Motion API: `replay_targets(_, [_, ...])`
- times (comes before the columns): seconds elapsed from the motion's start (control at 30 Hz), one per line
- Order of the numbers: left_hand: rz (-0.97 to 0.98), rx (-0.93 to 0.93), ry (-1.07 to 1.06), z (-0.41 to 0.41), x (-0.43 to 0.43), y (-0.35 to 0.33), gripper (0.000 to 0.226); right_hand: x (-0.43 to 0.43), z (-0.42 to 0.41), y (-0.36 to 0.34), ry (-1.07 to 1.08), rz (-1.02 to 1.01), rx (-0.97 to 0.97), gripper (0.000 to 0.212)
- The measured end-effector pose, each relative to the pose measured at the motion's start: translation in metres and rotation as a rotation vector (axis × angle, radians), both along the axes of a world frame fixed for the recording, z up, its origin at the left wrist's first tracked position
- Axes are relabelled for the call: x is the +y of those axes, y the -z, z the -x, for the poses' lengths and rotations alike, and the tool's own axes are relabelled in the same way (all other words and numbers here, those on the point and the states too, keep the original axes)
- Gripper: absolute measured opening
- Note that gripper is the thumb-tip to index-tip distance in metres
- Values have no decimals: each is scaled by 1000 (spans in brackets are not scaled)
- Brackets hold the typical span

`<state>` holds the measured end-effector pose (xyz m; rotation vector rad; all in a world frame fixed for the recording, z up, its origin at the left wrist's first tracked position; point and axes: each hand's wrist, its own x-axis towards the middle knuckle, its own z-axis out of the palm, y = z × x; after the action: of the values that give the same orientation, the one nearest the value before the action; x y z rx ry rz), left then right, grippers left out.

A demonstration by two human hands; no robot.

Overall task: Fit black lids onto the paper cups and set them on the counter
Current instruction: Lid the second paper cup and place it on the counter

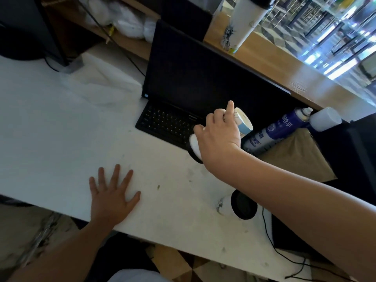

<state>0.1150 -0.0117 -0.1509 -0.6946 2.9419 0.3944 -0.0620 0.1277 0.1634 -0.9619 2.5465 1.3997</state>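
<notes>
We see a white desk (50,123) carrying an open black laptop (168,123), a rumpled sheet of clear plastic (97,84) to the laptop's left, a black-lidded paper cup (227,204) near the front edge, and a left hand (112,196) lying flat with its fingers spread. A blue spray can (278,129) lies on its side just right of the laptop, though we cannot tell what it rests on. Behind the screen, the wooden counter (284,66) bears a tall white cup (246,21) with a black lid.
</notes>
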Motion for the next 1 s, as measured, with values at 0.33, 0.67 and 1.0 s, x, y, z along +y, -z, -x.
replay_targets(0.33, [-1,-1,-25,1,1,-2,80,9,7,-6,3,26,-8,72])
replay_targets(0.67, [-17,-1,-33,2,2,-10,82,35,6,-1,159,324,-313,77])
replay_targets(1.0, [6,-68,-15,2,2,-5,83,86,-26,60,611,1411,-900,88])
